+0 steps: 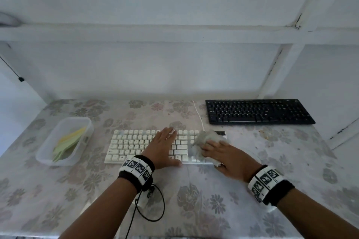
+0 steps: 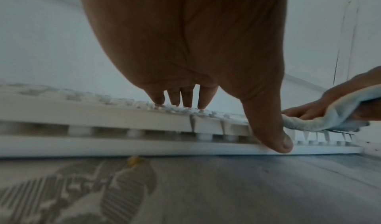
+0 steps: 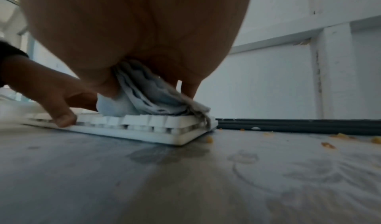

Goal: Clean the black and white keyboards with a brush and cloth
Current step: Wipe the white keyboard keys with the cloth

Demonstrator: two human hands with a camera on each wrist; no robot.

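The white keyboard (image 1: 136, 145) (image 2: 103, 118) (image 3: 144, 129) lies in the middle of the table. My left hand (image 1: 165, 145) rests flat on its keys with straight fingers (image 2: 181, 100), thumb at the front edge. My right hand (image 1: 217, 151) grips a bunched pale cloth (image 1: 206, 139) (image 3: 152, 100) (image 2: 319, 123) and presses it on the keyboard's right end. The black keyboard (image 1: 258, 111) (image 3: 299, 124) sits at the back right, untouched. In a clear plastic tub (image 1: 64, 139) at the left lie green and yellow sticks; I cannot tell whether they are brushes.
A white cable (image 1: 198, 114) runs from the white keyboard toward the wall. Orange crumbs (image 3: 327, 145) are scattered on the flowered tablecloth (image 1: 194, 200) between the two keyboards. A white wall with beams closes off the back.
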